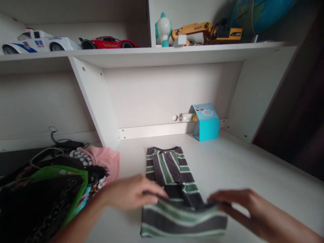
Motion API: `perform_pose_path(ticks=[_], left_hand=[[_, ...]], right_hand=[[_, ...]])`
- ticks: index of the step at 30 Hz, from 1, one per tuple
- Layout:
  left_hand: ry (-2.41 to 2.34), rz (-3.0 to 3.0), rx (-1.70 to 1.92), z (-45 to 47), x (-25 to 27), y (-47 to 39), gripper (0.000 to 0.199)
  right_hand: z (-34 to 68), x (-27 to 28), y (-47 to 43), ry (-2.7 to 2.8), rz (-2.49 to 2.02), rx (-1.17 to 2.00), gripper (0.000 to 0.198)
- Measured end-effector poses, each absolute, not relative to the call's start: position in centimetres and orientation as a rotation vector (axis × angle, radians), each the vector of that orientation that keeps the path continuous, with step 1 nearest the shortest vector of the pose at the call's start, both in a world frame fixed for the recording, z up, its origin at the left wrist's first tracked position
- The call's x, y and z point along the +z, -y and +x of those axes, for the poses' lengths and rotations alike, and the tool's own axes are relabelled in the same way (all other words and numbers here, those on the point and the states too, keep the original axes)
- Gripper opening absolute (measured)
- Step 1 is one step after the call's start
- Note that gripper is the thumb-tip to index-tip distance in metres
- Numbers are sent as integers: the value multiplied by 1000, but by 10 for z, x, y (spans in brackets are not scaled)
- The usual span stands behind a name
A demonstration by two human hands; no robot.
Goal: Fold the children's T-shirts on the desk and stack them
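A striped shirt (186,222) in dark grey, green and white lies on the white desk, its sides and sleeves tucked inward. My left hand (134,192) pinches the left corner of its near end. At the opposite corner, my right hand (243,209) grips the cloth between thumb and fingers. Between the two hands the near edge is lifted off the desk and sags slightly in the middle. The far part of the shirt rests flat, with the dark neckline at the back. Both hands are a little blurred.
A heap of clothes (106,160) with a black and green bag (50,189) lies at the left. A blue desk calendar (209,128) stands at the back by a power socket (187,117). Toy cars, a toy excavator (197,32) and a globe (263,13) sit on the shelf above.
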State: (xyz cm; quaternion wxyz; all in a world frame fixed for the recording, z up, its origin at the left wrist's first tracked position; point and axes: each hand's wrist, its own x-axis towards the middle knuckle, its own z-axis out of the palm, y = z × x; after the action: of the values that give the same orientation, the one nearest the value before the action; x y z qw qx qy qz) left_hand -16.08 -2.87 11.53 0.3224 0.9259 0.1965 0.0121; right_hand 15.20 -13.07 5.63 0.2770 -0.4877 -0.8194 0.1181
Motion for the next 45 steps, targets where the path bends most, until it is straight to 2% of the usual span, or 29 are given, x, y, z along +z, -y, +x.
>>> perform_pose_path(ticks=[2,4,9,15,20,28,33,37,42,45], left_hand=[[-629,2418,73,-141,113,-37,25],[-853,2351,170,-126,90,-98,21],[-1122,2248,251,-119,28,-179,17],[-1082,2245,284,-138,32,-210,31],[-1233,2294,240,-138,15,-232,22],[-1353,2379,302,-142,-16,-211,21],[-1306,2352,355,-142,-1,-198,36],[-1188,2392,530,-135,49,-181,30],[-900,2473,1093,-135,130,-137,24],[-903,2514,1146,-140,142,-116,20]], right_hand=[[153,70,63,2178,-1416,554,19],[150,67,-6,2074,-1516,616,15],[145,13,-108,1996,-1700,696,18],[158,-3,-137,1964,-1734,715,25],[148,-15,-158,1923,-1902,564,26],[141,-34,-156,1892,-2097,419,28],[141,-18,-134,1871,-2038,325,25],[152,37,-107,1808,-1897,170,17],[160,124,-40,1685,-1573,-133,20],[142,138,14,1744,-1321,-353,16]])
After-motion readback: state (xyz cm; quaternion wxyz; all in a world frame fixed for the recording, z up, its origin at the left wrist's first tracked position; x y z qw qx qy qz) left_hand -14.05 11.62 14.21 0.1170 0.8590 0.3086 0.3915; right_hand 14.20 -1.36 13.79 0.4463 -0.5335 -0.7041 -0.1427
